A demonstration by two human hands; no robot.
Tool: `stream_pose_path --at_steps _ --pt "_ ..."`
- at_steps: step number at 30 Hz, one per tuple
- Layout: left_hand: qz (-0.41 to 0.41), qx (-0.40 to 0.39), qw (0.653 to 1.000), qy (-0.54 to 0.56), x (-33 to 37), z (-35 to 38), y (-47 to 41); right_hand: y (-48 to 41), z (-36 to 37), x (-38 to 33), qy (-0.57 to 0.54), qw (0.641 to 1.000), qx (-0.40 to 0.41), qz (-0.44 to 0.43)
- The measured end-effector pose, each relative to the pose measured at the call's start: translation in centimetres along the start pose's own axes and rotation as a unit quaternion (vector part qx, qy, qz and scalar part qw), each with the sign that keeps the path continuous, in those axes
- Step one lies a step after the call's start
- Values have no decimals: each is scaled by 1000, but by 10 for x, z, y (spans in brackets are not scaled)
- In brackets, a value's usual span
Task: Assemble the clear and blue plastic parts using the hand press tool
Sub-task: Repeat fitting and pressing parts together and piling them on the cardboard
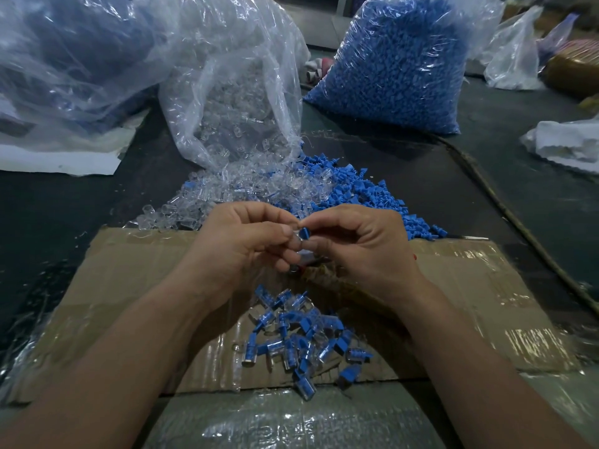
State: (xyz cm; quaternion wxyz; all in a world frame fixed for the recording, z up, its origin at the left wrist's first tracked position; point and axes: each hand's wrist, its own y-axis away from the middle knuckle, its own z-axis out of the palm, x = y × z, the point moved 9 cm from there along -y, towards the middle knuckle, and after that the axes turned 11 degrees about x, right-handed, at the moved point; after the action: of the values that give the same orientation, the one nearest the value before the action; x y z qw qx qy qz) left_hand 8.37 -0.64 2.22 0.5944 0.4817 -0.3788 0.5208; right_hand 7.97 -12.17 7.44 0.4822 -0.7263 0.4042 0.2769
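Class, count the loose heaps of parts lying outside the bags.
3: clear parts spilling from the open bag, blue parts to their right, assembled pieces on the near cardboard. Bags may hide more.

Bare forearms, bare left hand (240,244), right hand (363,247) — red fleck (414,256) at right wrist.

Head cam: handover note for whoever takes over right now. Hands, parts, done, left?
Hands: left hand pinches a clear part; right hand pinches a blue part against it.
Parts: loose clear parts spill from the open bag behind the hands; loose blue parts lie to their right; a full bag of blue parts stands further back.
Done: a heap of joined pieces on the cardboard, near the wrists.
Left: finish this pair, then the big loose piles. Press tool not clearly visible.
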Motion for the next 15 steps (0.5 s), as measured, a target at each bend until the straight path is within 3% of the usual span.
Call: stream_pose_path --at_steps 15 --pt "-5 15 1000 -19 -3 -1 1 -1 -2 0 44 998 7 -36"
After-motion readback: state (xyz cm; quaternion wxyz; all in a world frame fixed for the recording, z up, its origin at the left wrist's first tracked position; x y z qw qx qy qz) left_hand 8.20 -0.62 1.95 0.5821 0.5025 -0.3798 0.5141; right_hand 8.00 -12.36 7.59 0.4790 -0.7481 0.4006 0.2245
